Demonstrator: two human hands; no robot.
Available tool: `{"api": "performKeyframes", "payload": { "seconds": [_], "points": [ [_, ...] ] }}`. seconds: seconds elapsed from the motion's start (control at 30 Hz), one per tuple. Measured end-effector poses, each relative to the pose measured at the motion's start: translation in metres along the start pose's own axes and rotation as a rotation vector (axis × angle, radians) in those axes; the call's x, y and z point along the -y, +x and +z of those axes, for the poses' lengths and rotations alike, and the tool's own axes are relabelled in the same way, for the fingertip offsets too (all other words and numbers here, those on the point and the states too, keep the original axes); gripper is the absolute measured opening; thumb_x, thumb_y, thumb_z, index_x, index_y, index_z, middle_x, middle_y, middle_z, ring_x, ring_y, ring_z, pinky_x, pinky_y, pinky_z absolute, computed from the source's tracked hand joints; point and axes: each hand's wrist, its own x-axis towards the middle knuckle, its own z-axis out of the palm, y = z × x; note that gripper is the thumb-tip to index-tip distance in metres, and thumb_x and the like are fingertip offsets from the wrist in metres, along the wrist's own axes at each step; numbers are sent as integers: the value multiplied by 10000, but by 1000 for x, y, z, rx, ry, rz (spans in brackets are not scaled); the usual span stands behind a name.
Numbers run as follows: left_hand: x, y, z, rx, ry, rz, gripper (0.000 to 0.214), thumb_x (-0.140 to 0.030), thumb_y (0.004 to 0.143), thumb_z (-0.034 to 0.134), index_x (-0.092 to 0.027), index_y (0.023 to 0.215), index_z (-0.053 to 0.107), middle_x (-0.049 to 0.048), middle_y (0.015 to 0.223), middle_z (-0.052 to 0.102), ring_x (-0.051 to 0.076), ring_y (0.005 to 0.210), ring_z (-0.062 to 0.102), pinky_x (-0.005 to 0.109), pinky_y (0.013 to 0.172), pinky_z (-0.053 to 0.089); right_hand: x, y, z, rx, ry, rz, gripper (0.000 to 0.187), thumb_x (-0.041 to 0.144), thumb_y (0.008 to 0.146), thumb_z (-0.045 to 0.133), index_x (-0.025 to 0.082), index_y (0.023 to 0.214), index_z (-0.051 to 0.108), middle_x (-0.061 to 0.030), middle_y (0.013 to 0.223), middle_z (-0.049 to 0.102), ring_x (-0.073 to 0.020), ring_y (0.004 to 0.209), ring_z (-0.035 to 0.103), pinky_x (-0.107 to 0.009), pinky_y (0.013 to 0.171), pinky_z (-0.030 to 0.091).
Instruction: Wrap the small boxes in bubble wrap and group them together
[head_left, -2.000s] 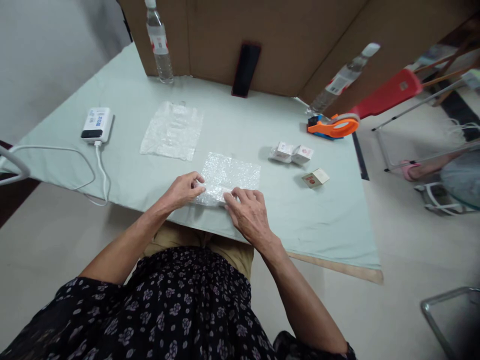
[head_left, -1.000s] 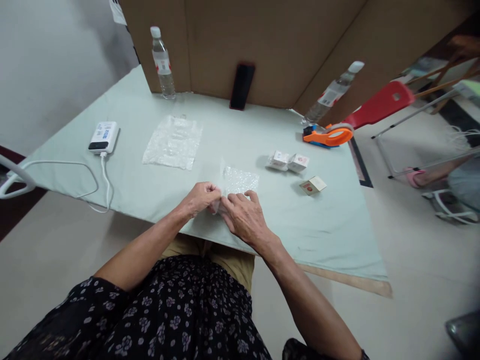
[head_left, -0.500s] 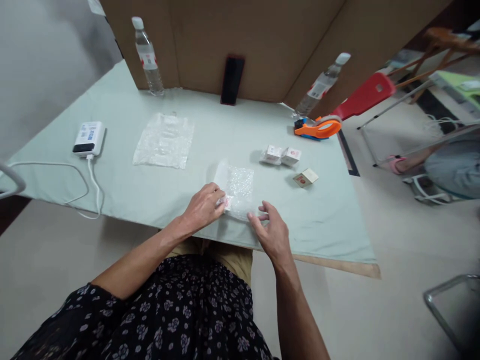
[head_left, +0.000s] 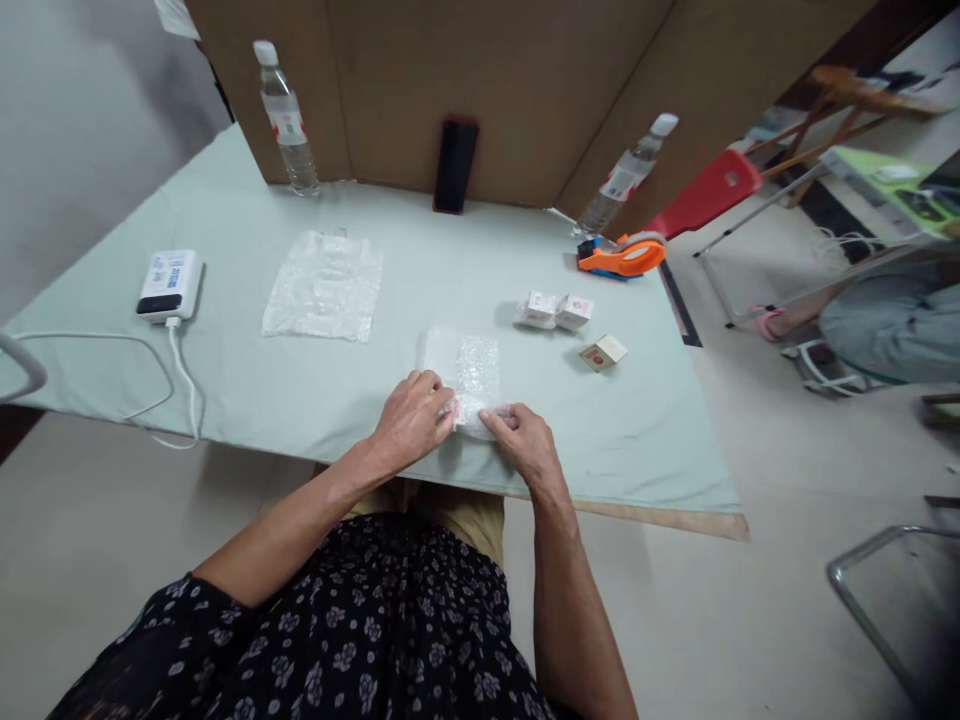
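A sheet of bubble wrap (head_left: pixel 466 368) lies near the front edge of the pale green table (head_left: pixel 450 270), partly folded over a small white box with red print. My left hand (head_left: pixel 411 420) is closed on the left end of that wrapped bundle. From the right, my right hand (head_left: pixel 525 445) pinches the other end of it. Both hands rest on the table, close together.
A second plastic sheet (head_left: pixel 324 285) lies to the left, beside a white power bank (head_left: pixel 169 284) with its cable. Three small boxes (head_left: pixel 555 311) and an orange tape dispenser (head_left: pixel 621 256) sit at right. Two water bottles (head_left: pixel 283 120), a dark phone (head_left: pixel 453 165) and cardboard stand behind.
The flat bubble wrap has been folded narrower around the small box. My right hand let go briefly, then came back onto the bundle's right end. The view has shifted slightly.
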Motion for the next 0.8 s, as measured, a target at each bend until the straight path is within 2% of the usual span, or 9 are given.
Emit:
{"api": "performKeyframes", "payload": {
  "seconds": [0.07, 0.2, 0.37, 0.5, 0.57, 0.63, 0.7, 0.8],
  "points": [
    [0, 1, -1, -5, -9, 15, 168, -183, 894, 539, -177, 932, 702, 100, 1088, 661, 239, 989, 548, 369, 874, 470, 2, -1, -1, -7, 2, -12, 439, 631, 747, 619, 199, 811, 657, -49, 767, 689, -216, 698, 615, -331, 663, 448],
    [1, 1, 0, 44, -22, 44, 167, -193, 921, 517, -178, 926, 683, 83, 1000, 700, 243, 971, 547, 374, 882, 455, 1, -5, -5, -125, 25, 15, 550, 600, 733, 648, 177, 1085, 645, -82, 949, 717, -210, 717, 634, -364, 730, 478],
    [1, -1, 2, 44, -23, 39, 175, -180, 937, 486, -174, 933, 661, 88, 1001, 701, 245, 978, 541, 372, 881, 445, -2, -8, -4, -53, 77, 57, 612, 596, 713, 682, 160, 1140, 635, -49, 768, 692, -241, 741, 654, -364, 705, 487],
    [1, -2, 3, 46, -26, 35, 170, -183, 931, 499, -180, 954, 667, 89, 995, 693, 248, 981, 536, 377, 875, 453, -1, -2, 7, -2, 345, 96, 673, 557, 673, 711, 142, 1186, 581, -9, 700, 657, -205, 654, 608, -323, 609, 471],
    [1, -1, 3, 36, -34, 33, 169, -191, 924, 516, -179, 965, 679, 99, 1041, 678, 251, 995, 535, 385, 882, 460, -1, 1, 11, 42, 478, 94, 605, 538, 661, 715, 154, 1114, 600, -4, 702, 652, -186, 638, 587, -307, 598, 461],
    [1, 0, 3, 17, -40, 14, 171, -202, 916, 533, -177, 959, 696, 113, 1103, 644, 251, 1013, 536, 384, 889, 466, 1, 2, 13, 67, 500, 64, 429, 522, 669, 698, 174, 911, 632, 7, 670, 618, -161, 616, 546, -287, 585, 431],
    [1, 1, 2, 20, -55, -27, 174, -228, 909, 549, -181, 948, 712, 118, 1097, 610, 248, 1010, 545, 366, 863, 477, 5, 0, 12, 30, 422, 17, 313, 498, 692, 667, 199, 690, 576, 30, 595, 530, -134, 576, 469, -269, 560, 375],
    [0, 5, -1, 102, -91, -102, 194, -278, 907, 563, -194, 986, 719, 104, 1013, 585, 227, 924, 572, 326, 759, 480, 16, -5, 8, -88, 273, -55, 302, 455, 720, 629, 214, 592, 498, 39, 573, 460, -124, 577, 410, -269, 569, 338]
  ]
}}
